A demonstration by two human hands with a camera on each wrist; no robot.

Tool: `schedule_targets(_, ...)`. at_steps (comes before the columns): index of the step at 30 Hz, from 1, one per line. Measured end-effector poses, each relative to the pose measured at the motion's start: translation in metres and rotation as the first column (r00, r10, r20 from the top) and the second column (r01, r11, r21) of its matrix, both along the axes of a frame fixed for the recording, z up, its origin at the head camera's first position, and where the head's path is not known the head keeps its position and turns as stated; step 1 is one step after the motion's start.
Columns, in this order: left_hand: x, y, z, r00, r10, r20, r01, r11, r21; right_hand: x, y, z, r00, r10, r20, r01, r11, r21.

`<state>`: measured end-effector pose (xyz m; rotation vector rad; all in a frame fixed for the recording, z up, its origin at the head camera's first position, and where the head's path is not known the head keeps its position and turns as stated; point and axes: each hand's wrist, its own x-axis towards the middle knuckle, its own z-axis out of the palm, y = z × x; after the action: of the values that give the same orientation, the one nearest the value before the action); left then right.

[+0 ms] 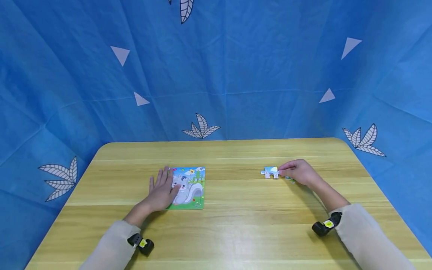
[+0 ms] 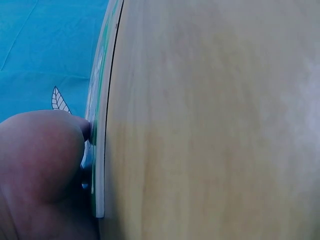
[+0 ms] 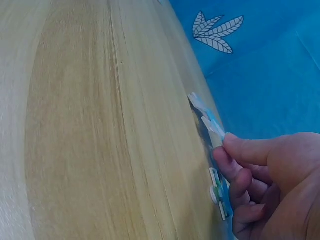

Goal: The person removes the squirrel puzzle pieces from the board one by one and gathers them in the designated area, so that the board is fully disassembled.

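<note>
My left hand (image 1: 161, 193) lies with straight fingers on the left part of a square jigsaw puzzle (image 1: 192, 191) with a grey squirrel picture. In the left wrist view the puzzle's edge (image 2: 100, 190) shows beside that hand. Farther right, my right hand (image 1: 301, 172) pinches a blue and white puzzle piece (image 1: 270, 172) between thumb and fingers. That piece (image 3: 215, 128) looks raised at a slant in the right wrist view; whether it is one piece or two, I cannot tell. Another piece (image 3: 219, 192) with green and blue lies beneath the hand, partly hidden.
Both hands work over a light wooden table (image 1: 233, 228) with rounded far corners. Behind it hangs a blue cloth (image 1: 236, 75) printed with leaves and triangles. A stretch of tabletop separates the puzzle from the loose pieces.
</note>
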<state>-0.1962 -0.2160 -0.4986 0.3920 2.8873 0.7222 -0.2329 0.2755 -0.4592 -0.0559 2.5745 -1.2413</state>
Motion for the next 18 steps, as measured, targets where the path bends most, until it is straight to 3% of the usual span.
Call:
schedule_targets(7,-0.0001,-0.0005,-0.0014,1.000,-0.001,0.002,0.001,1.000,-0.001,0.0014,-0.0017,0.0003,1.000,-0.004,0.002,0.004,1.000,-0.010)
schedule_targets(18,-0.0003,-0.0008,-0.0010,1.000,-0.005,-0.007,0.005,1.000,0.004,0.0027,-0.0054,-0.0021,0.997,-0.007,-0.074,0.012,0.997,0.070)
